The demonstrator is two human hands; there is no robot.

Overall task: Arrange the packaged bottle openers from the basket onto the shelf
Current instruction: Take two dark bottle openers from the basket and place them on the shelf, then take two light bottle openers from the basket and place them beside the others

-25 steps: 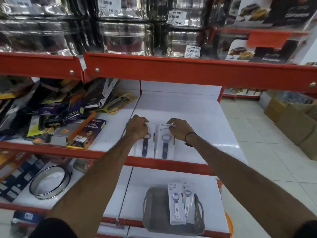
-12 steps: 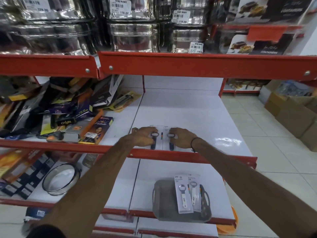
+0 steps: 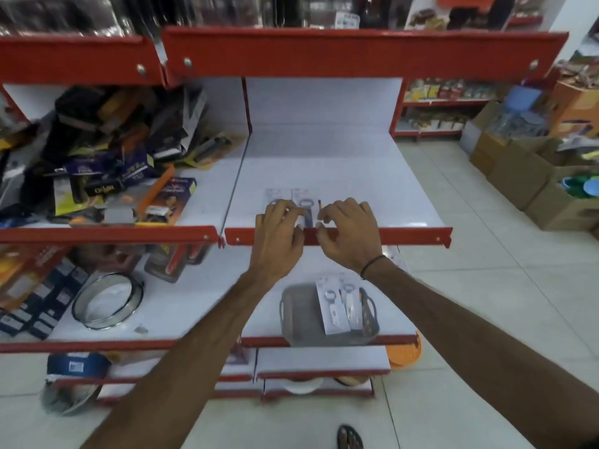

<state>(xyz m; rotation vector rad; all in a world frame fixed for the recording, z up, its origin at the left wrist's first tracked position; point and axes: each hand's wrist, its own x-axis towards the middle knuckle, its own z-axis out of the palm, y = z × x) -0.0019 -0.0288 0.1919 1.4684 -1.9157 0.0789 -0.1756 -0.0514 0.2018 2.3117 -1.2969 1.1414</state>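
On the white shelf point(image 3: 340, 163) lay two carded, dark-handled bottle openers point(image 3: 293, 197) side by side; left hand point(image 3: 278, 233) and right hand point(image 3: 351, 234) hovered with fingers loosely curled, holding nothing.

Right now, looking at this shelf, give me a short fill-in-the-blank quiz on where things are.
1. The grey basket sits on the shelf ____ the one the hands are over.
2. Packaged openers left in the basket number ____.
3. The black wristband is on the ____ arm.
4. The shelf lip in front of the two placed openers is coloured ____.

Missing words: below; two; right; red
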